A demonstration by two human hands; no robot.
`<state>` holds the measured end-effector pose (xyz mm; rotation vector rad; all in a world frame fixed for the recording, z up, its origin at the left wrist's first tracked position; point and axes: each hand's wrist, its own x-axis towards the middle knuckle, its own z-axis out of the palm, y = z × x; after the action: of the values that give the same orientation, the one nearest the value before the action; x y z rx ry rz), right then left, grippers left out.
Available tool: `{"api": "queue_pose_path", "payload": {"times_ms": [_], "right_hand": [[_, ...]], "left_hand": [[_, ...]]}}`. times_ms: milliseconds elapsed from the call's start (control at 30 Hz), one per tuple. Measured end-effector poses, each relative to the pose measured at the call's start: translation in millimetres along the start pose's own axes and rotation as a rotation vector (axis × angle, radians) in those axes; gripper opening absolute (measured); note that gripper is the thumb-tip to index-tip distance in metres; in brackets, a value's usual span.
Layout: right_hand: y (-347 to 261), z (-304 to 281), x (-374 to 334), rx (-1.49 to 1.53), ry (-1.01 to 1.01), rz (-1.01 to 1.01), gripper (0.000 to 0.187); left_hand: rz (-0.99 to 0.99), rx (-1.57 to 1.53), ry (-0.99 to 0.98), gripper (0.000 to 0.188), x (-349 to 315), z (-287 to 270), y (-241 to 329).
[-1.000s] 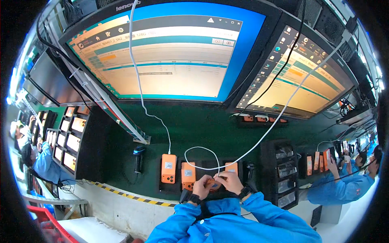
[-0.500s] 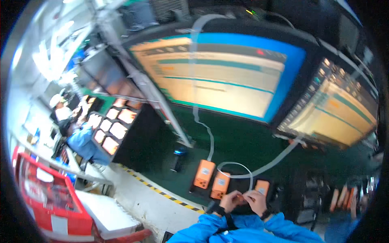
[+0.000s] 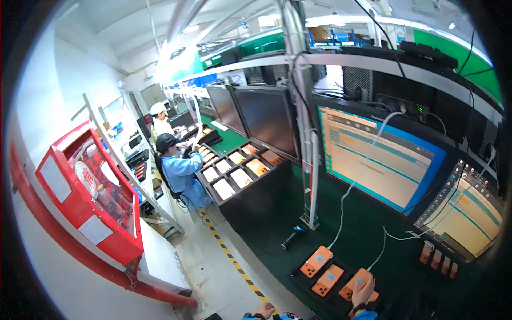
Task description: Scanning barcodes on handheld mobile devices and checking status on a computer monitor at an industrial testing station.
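The phone sits at the green bench, right of 2 more phones; the right hand curls over it, whether pinching I cannot tell. The left hand is apart, finger pose unclear. Best keep the cable slack. Pale labels are unreadable.

Far left: plain white wall, bowed by wide lens. In front of wall, red metal cabinet with clear front panel; thick red pipe slants below. Centre to right: long workbench with dark green top. Grey metal post rises from bench, pale rail crossing overhead. Lower centre: pale grey floor, yellow-and-black striped tape alongside bench. Upper left: white ceiling, glaring white light. Upper right: bright green panel.
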<state>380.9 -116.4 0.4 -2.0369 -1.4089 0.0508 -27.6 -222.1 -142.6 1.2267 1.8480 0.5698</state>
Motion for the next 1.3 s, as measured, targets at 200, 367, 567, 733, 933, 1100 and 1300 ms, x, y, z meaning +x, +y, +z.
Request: {"api": "queue_pose_path", "payload": {"times_ms": [200, 367, 567, 733, 933, 1100, 1300], "right_hand": [[-27, -43, -142, 0.075, -0.168, -0.205, 0.066], [-15, -56, -236, 0.117, -0.259, -0.187, 0.063], [-40, -53, -270, 0.075, -0.415, 0.428, 0.045], [-22, -35, -302, 0.266, -0.459, 0.618, 0.041], [22, -42, -390, 0.637, -0.340, 0.927, 0.036], [93, -38, -499, 0.982, -0.080, 1.105, 0.033], [134, -64, -632, 0.977, 0.177, 1.267, 0.034]], "left_hand": [[-0.082, 0.032, -0.183, 0.027, -7, -21, -182], [0.152, -0.123, -0.384, 0.029, -16, -43, -252], [-0.160, -0.150, -0.299, 0.033, 57, -78, -195], [-0.157, -0.230, -0.296, 0.036, 72, -107, -165], [-0.179, -0.294, -0.468, 0.039, 59, -90, -142], [-0.425, -0.410, -0.828, 0.043, 46, -9, -156], [-0.361, -0.023, -1.133, 0.042, -31, 114, -118]]}}
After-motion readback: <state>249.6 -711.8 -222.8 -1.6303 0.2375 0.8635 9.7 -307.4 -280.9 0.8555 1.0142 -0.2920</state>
